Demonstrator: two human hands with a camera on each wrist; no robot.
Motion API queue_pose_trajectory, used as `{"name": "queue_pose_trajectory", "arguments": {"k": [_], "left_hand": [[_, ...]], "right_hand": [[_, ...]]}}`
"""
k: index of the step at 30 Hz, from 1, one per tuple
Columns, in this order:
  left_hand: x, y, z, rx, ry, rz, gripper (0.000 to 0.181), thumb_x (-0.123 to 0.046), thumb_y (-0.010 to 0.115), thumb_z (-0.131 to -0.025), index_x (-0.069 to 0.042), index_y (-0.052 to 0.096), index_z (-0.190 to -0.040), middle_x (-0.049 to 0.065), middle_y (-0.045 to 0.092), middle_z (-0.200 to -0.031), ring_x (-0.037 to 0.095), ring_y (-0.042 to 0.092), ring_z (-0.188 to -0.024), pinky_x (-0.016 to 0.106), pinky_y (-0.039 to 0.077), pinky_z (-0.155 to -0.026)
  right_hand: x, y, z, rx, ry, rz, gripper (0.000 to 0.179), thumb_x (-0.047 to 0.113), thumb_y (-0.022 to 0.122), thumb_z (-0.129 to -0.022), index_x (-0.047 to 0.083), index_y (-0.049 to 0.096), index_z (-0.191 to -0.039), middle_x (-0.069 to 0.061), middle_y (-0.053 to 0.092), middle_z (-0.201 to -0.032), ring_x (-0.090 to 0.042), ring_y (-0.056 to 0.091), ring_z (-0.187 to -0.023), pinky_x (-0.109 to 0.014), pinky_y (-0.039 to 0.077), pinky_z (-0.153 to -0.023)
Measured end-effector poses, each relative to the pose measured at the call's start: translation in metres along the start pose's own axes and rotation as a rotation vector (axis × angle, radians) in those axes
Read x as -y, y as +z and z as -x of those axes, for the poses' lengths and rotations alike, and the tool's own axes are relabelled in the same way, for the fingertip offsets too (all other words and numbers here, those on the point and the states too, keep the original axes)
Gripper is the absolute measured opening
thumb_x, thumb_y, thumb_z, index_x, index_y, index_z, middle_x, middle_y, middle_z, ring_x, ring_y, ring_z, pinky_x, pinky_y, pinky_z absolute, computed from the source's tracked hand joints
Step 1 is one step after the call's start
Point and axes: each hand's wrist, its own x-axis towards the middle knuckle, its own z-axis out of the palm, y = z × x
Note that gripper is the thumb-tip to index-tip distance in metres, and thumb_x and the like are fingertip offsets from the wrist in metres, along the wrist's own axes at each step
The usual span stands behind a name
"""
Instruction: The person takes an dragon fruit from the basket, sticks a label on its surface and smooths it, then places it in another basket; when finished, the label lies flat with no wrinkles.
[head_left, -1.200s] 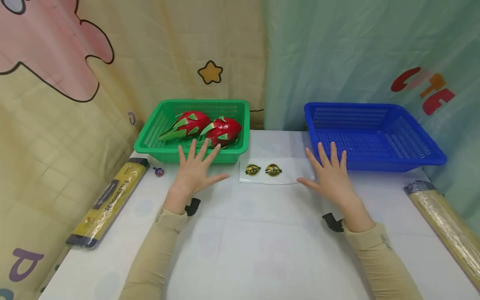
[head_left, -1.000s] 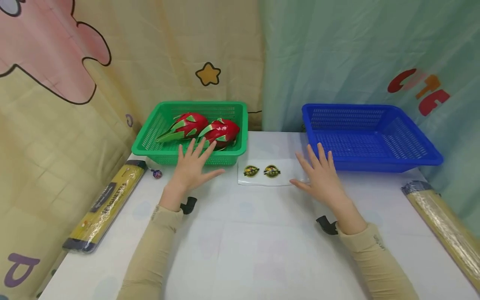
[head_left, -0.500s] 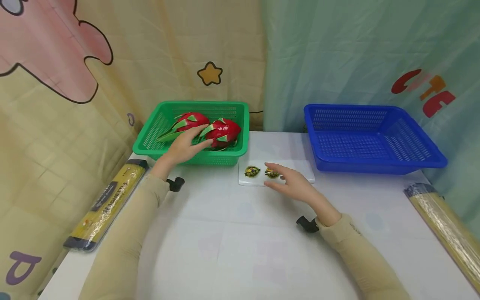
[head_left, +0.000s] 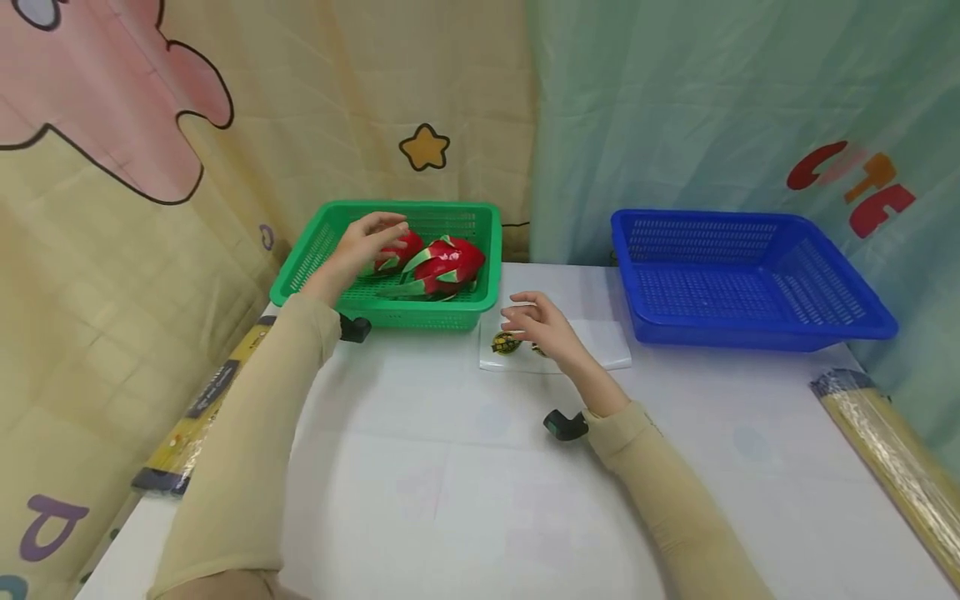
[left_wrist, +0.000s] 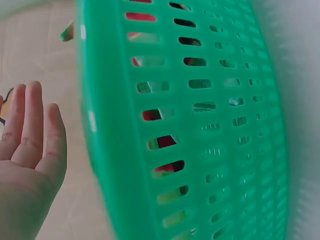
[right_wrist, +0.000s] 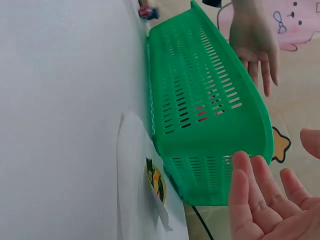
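Two red dragon fruits with green scales lie in a green basket (head_left: pixel 390 317) at the back left. Over the left dragon fruit (head_left: pixel 405 250) hovers my left hand (head_left: pixel 360 250), fingers loosely bent and partly hiding it. The right dragon fruit (head_left: pixel 448 265) shows fully beside it. My right hand (head_left: pixel 546 329) is in the air above a folded white plastic bag (head_left: pixel 592 346) with round printed labels, just right of the green basket. In the right wrist view its fingers (right_wrist: pixel 265 195) are spread and hold nothing, near the basket's end wall.
A blue basket (head_left: pixel 757 329) stands at the back right. Spaghetti packs lie along both sides, a left pack (head_left: pixel 217 387) partly behind my left sleeve and a right pack (head_left: pixel 892 450). A small wrapped lollipop (right_wrist: pixel 148 12) lies near the green basket. Curtains hang behind the table.
Both hands were spread wide before the baskets. My left hand has moved forward over the green basket, and my right hand has swung left from the blue basket to above the bag.
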Motion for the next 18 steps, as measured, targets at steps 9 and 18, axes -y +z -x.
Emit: {"name": "queue_pose_trajectory", "arguments": {"k": [9, 18], "left_hand": [[0.013, -0.006, -0.010, 0.024, -0.105, 0.024, 0.048, -0.036, 0.057, -0.093, -0.009, 0.049, -0.132, 0.013, 0.050, -0.131, 0.033, 0.049, -0.118, 0.043, 0.039, -0.100], [0.024, -0.002, -0.011, 0.084, -0.144, -0.016, 0.046, -0.028, 0.055, -0.096, -0.005, 0.045, -0.134, 0.017, 0.044, -0.136, 0.035, 0.046, -0.122, 0.046, 0.036, -0.102]], "right_hand": [[0.000, 0.020, -0.012, -0.112, -0.006, -0.104, 0.040, 0.019, 0.056, -0.096, 0.000, 0.043, -0.128, -0.022, 0.060, -0.117, -0.030, 0.063, -0.101, -0.042, 0.048, -0.091], [-0.003, 0.028, -0.016, -0.176, -0.008, -0.108, 0.038, 0.016, 0.060, -0.093, 0.002, 0.047, -0.126, -0.019, 0.061, -0.114, -0.026, 0.064, -0.098, -0.034, 0.050, -0.086]]}}
